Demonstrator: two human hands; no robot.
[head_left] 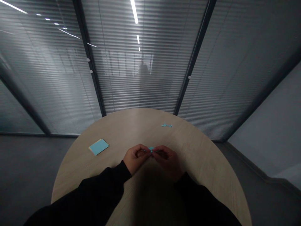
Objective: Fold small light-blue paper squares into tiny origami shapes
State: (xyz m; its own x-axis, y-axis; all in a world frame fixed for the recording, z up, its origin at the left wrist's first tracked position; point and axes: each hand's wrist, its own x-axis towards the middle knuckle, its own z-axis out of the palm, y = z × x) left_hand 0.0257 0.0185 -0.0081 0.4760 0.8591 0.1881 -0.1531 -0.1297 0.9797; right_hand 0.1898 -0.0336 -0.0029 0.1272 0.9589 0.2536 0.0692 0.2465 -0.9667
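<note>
Over a round wooden table [131, 131], two bare hands meet close to the near edge. The left hand [136, 158] and the right hand [167, 160] are both curled shut, and their fingers pinch a small blue paper piece [151, 149] from each side. The blue paper piece sits right between the two hands, up off the table. Most of it is hidden by the fingers, so its full shape is hard to see. Black sleeves [94, 188] cover both arms and reach in from the bottom of the view.

Farther left on the table lies a stack of paper squares [99, 146]. The top one is blue, and a thin yellow edge shows under it. The stack is near the left hand but does not touch it. Up toward the far edge lies a little folded blue paper shape [166, 125] with pointy ends. It sits well apart from both hands.

Past the table stand glass walls [138, 78] with thin striped blinds and dark metal posts. Long ceiling lights shine in the glass. Behind the glass is a dark, blurry shape, too fuzzy to tell what it is. A gray floor [30, 157] spreads out around the table.
</note>
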